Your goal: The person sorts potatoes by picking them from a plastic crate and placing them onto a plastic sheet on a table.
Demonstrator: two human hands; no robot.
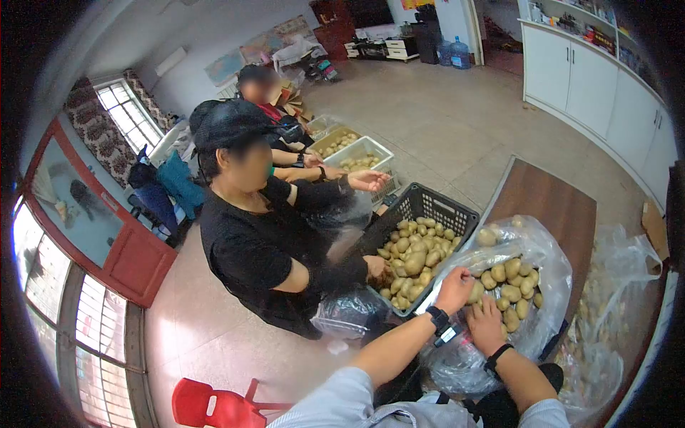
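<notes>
My left hand is over the near left edge of a clear plastic bag, its fingers curled against a potato. Just to its right, my right hand lies palm down on the near side of the heap of potatoes inside the bag, with fingers stretched forward. Whatever lies under that palm is hidden. The potatoes are yellow-brown and roundish. To the left of the bag, a black plastic crate holds many more potatoes.
Across the crate, a co-worker in black has one hand at its potatoes. Another person sits beyond, by white crates of potatoes. A brown board lies under the bag. A red chair stands at lower left.
</notes>
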